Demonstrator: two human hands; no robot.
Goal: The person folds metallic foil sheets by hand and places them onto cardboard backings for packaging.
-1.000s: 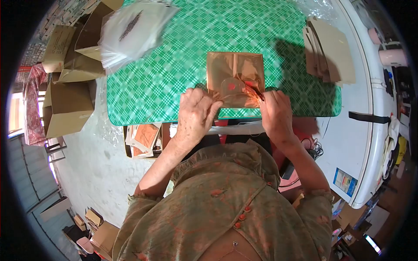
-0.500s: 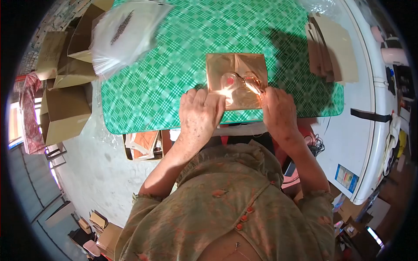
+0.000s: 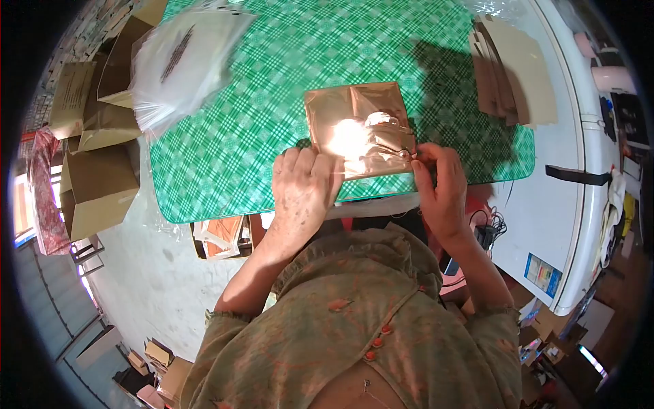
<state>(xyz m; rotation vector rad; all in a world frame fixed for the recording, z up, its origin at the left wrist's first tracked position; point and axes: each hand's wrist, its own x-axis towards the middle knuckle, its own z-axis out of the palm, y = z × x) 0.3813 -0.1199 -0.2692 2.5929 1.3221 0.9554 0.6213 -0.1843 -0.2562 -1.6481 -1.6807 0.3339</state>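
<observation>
A shiny copper-coloured foil packet (image 3: 361, 102) lies near the front edge of the green checked tablecloth (image 3: 286, 68), with a bright glare on its middle. My left hand (image 3: 306, 184) rests at the packet's lower left corner, its fingers bent and pressed together; their tips are partly hidden. At the right edge, my right hand (image 3: 439, 180) pinches something small between thumb and forefinger, next to a dark curved line on the foil. What that small thing is cannot be made out.
Clear plastic bags (image 3: 184, 65) lie at the table's back left, brown cardboard sheets (image 3: 518, 71) at the back right. Open cardboard boxes (image 3: 102, 184) stand left of the table. A white appliance (image 3: 545, 218) borders the right side. A box with papers (image 3: 221, 238) sits below the front edge.
My right hand has turned and its thumb and forefinger now show in a pinch at the packet's edge. The packet appears slightly tilted and further left, partly from a shift of the view.
</observation>
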